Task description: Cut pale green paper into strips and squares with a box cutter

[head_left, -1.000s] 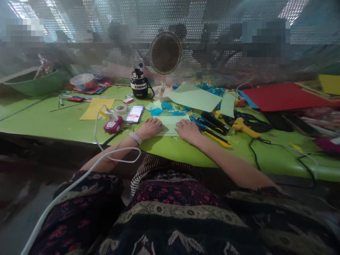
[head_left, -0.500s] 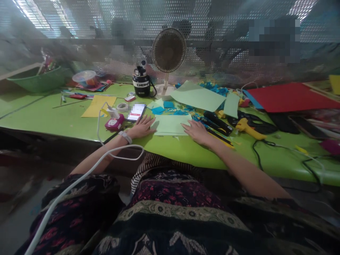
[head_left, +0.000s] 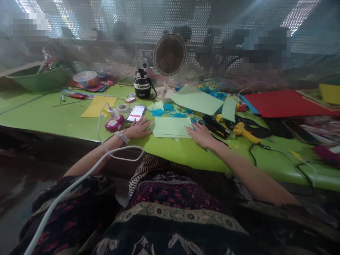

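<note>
All around the pale green rectangular paper (head_left: 171,125) before you spreads your long, glossy lime-green table (head_left: 170,152). Far to the paper's left and beyond it sits a wide green basin (head_left: 34,83); well to its right, and also beyond, lies a large flat red sheet (head_left: 285,102). Directly behind the paper, well apart, stands a round-caged fan with a pale base (head_left: 170,55), and nearer to it, behind and slightly right, a bigger pale green sheet (head_left: 196,100) rests at a slant over blue scraps. Your paper itself lies flat between your hands, a second layer's edge showing along its near side; whether folded or stacked, you cannot tell. Behind it to the left stands a black bottle with a white lettered band (head_left: 142,85). Your left hand (head_left: 137,129), palm down and fingers spread, grasps nothing, just beside the paper's left edge; your right hand (head_left: 202,135) is likewise loose and unclenched, fingertips at its right edge. Right of the paper lies a yellow glue gun (head_left: 245,132); left of it, a lit phone (head_left: 136,112) and a magenta plug adapter (head_left: 114,124).
</note>
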